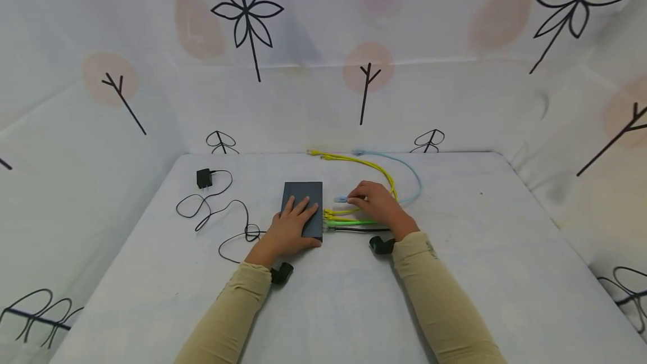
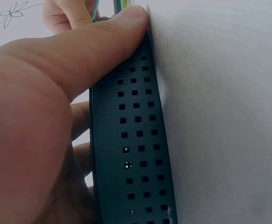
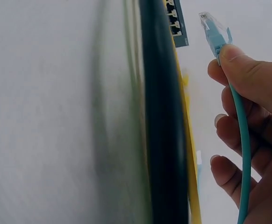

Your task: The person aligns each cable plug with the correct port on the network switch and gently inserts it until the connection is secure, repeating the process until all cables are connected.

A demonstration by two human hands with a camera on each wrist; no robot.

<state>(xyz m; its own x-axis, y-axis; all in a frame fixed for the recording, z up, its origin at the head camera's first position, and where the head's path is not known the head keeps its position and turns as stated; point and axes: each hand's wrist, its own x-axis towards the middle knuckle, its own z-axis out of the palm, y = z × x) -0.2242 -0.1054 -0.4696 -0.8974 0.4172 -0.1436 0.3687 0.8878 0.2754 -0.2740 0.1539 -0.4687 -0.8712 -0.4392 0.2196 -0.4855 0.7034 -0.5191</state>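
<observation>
A dark grey network switch lies on the table. My left hand rests across its top with the fingers spread and straight. In the left wrist view the thumb lies along the switch's perforated side. To the right of the switch, my right hand pinches a light blue network cable between thumb and forefinger, just behind its clear plug. That plug points toward the switch, apart from its row of ports. The other right fingers are loosely curled.
Yellow cables, a green cable and a black cable run from the switch's right side. The light blue cable's other end lies at the back edge. A black power adapter with a looped cord lies left.
</observation>
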